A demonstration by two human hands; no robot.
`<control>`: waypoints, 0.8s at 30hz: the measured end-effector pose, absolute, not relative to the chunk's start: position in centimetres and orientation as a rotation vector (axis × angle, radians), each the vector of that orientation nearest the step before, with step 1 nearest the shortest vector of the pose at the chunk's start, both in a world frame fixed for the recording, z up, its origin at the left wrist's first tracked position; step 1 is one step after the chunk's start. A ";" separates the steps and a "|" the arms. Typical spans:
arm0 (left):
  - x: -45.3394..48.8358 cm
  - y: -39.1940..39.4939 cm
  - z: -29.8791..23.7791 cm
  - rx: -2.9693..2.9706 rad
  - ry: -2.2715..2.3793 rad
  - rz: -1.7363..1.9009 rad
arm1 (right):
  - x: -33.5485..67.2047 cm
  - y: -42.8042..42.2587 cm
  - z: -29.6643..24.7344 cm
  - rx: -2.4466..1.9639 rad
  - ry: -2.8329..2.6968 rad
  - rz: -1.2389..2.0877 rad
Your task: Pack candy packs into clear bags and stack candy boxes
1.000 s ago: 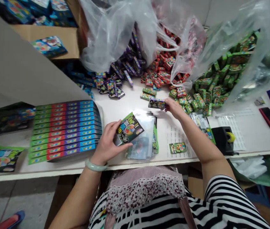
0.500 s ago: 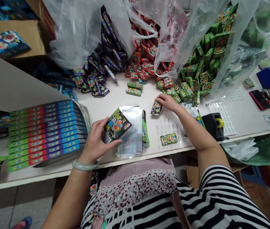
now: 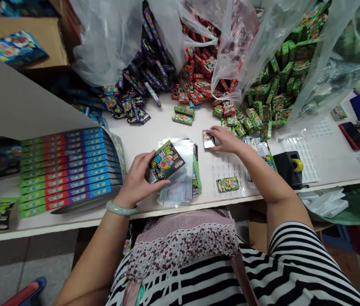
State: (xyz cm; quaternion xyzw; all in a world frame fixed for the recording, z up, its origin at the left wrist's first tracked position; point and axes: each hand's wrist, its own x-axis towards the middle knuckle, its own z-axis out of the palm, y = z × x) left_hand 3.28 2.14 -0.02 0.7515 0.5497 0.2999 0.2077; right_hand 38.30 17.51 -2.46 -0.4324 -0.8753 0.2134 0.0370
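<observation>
My left hand [image 3: 140, 180] grips a black-and-green printed packet [image 3: 166, 161] by its left edge, with the thumb along the lower side. Beneath that packet lies a stack of clear plastic sleeves [image 3: 176, 193] on the table. My right hand [image 3: 224, 139] is closed on a small purple box [image 3: 208, 139] just above the tabletop, fingers over its right end. Nearer my body, a small green box [image 3: 227, 184] rests on a sheet of round stickers [image 3: 223, 165]. Two small green boxes [image 3: 183, 114] lie together farther back.
Plastic bags spill purple boxes [image 3: 129, 106], red boxes [image 3: 195, 91] and green boxes [image 3: 272, 97] along the back. At left stands a display of stacked coloured boxes [image 3: 71, 170]. A black tape dispenser [image 3: 288, 169] sits at right, with a phone [image 3: 353, 136] beyond it.
The small purple box in my right hand has turned and tilted, now showing a pale side. My left hand still holds the packet. The whole view has shifted slightly.
</observation>
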 end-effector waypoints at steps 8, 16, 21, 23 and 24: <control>4.0 2.6 0.5 2.201 1.511 0.775 | 35.0 13.0 5.9 -0.801 -2.574 0.589; 4.5 2.0 0.1 2.339 1.315 0.684 | 33.9 11.4 5.6 -0.571 -2.785 0.692; 4.8 1.6 -0.4 2.275 1.367 0.789 | 33.3 10.8 3.7 -0.697 -2.550 0.757; 5.0 1.5 -0.5 2.245 1.443 0.813 | 32.9 9.9 3.1 -0.806 -2.453 0.754; 5.1 1.5 -0.5 2.241 1.453 0.818 | 32.8 9.3 2.8 -0.845 -2.432 0.773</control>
